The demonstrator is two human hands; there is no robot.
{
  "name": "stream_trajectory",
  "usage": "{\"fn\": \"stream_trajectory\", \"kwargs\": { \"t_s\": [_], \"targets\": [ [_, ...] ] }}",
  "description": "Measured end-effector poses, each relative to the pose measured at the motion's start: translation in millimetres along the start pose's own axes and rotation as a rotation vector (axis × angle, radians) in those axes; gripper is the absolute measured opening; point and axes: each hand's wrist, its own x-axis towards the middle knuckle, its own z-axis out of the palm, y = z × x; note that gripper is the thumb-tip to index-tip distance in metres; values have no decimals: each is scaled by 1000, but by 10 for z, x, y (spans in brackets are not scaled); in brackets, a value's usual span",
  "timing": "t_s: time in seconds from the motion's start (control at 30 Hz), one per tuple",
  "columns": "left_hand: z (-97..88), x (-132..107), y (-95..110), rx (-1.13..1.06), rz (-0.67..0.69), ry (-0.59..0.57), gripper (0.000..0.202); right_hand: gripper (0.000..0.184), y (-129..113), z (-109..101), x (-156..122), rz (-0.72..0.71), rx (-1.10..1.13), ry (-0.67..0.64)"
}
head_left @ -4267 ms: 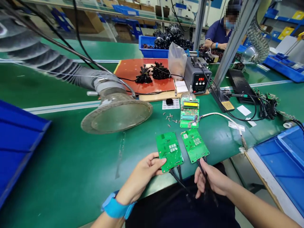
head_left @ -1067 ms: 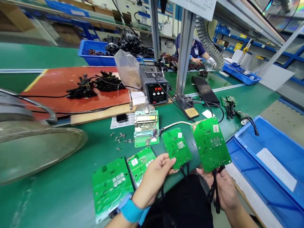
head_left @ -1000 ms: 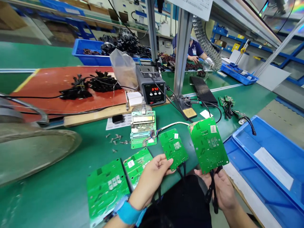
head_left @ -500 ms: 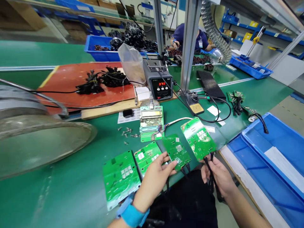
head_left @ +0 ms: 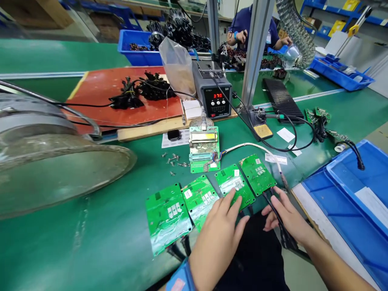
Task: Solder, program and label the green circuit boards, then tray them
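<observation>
Several green circuit boards lie in a slanting row at the front edge of the bench: a left board (head_left: 165, 220), a second board (head_left: 197, 194), a third board (head_left: 235, 182) and a right board (head_left: 257, 171). My left hand (head_left: 220, 230) rests with spread fingers on the third board and covers its lower part. By the right board's lower corner, my right hand (head_left: 286, 214) is loosely curled around its black cables (head_left: 277, 218), fingertips near the board edge. Behind the row stands a green test board (head_left: 204, 149) with a small display and a white cable (head_left: 251, 145).
A soldering station (head_left: 215, 91) reads 370 behind the test board. Loose metal parts (head_left: 174, 159) lie left of it. A large lamp-like shade (head_left: 66, 173) overhangs the left side. Blue trays (head_left: 342, 182) are at right. Across the bench sits another person (head_left: 257, 28).
The right board has gone from raised and tilted to lying in line with the others. My left hand has gone from gripping the third board's edge to lying spread on it. The view has shifted.
</observation>
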Motion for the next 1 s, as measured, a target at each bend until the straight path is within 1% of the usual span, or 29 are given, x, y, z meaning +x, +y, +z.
{"fn": "stream_trajectory", "kwargs": {
  "t_s": [0.07, 0.17, 0.27, 0.33, 0.37, 0.43, 0.5, 0.53, 0.57, 0.6, 0.67, 0.77, 0.87, 1.0],
  "targets": [
    [42, 97, 31, 73, 113, -73, 36, 74, -17, -10, -5, -11, -207, 18],
    [145, 266, 61, 107, 233, -152, 41, 75, -52, -31, -16, -51, -447, 33],
    [250, 383, 61, 132, 262, -189, 44, 63, -157, -114, -83, -119, -660, 20],
    [290, 416, 51, 145, 262, -187, 43, 51, -271, -242, -123, -184, -730, 52],
    [299, 423, 45, 146, 265, -181, 42, 47, -334, -331, -120, -229, -745, 108],
    [300, 428, 37, 146, 275, -170, 40, 41, -451, -545, -35, -349, -810, 294],
    [293, 434, 37, 150, 282, -160, 39, 37, -536, -771, 166, -469, -947, 473],
    [290, 440, 40, 151, 282, -155, 39, 35, -563, -870, 301, -510, -1034, 526],
    [288, 447, 46, 151, 280, -151, 39, 33, -582, -952, 447, -527, -1087, 543],
    [285, 453, 55, 148, 279, -148, 39, 30, -594, -1010, 594, -539, -1130, 537],
    [274, 453, 78, 135, 282, -144, 39, 28, -605, -1054, 851, -570, -1189, 483],
    [221, 381, 105, 101, 297, -121, 38, 35, -607, -993, 1056, -647, -1294, 391],
    [125, 218, 78, 95, 348, -71, 36, 42, -595, -919, 1048, -683, -1411, 333],
    [5, 2, -66, 118, 431, -6, 35, 41, -598, -889, 967, -678, -1552, 280]
  ]
}}
